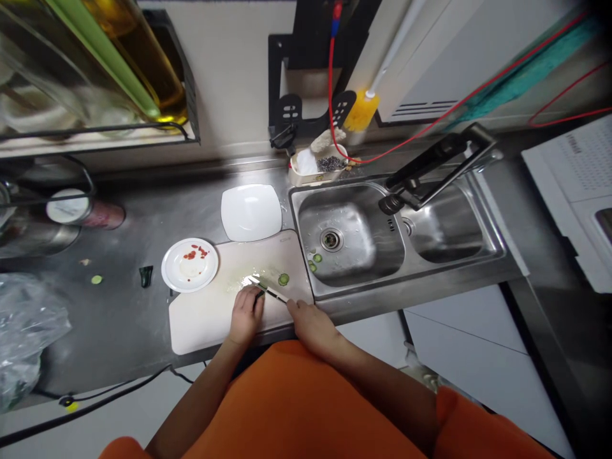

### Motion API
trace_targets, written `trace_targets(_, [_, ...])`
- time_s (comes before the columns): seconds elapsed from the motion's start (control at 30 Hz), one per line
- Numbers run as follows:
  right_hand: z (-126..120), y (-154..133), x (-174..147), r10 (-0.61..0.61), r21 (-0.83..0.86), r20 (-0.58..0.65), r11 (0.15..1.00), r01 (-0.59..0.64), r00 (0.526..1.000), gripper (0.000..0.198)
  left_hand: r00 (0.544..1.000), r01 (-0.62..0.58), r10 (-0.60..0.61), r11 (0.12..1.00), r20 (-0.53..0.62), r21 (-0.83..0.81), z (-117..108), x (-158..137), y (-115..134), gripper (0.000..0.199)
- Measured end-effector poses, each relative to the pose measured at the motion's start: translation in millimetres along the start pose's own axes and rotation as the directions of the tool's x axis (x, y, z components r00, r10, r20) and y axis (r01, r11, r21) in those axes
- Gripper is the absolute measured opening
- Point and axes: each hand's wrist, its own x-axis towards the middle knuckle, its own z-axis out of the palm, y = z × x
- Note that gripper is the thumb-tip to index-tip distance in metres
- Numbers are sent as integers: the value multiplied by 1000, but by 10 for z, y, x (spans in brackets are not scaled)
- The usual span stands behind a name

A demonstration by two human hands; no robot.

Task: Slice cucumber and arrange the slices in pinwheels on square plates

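My right hand (313, 325) grips a knife (276, 294) by its handle end, low over the white cutting board (201, 325). The knife points up and left, its shiny blade passing close to the fingers of my left hand (246, 312). Those fingers are curled down on the board. A small dark edge shows beside the thumb, but what they hold is mostly hidden. Right of the blade lie green cucumber slices (284, 279) on the wet board. A white plate with red bits (179, 280) overlaps the board's upper left corner.
Behind the board stands a square white dish (251, 213). To the right, a steel sink (373, 258) holds several cucumber slices (315, 260) under a black faucet (425, 169). A dark green end piece (146, 276), a canister (90, 210) and a plastic bag (33, 331) lie left.
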Motion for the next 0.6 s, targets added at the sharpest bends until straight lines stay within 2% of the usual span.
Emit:
trace_targets(0.43, [-19,-28,68,-11,25,12,1000,11,1000,35,1000,5,-5,1000,8,-14,-16,25,18,19])
trace_targets(0.6, [-18,-77,128,-16,4,-23,1000,16,1000,35,1000,-9,9,1000,-2,-11,-13,21,12,18])
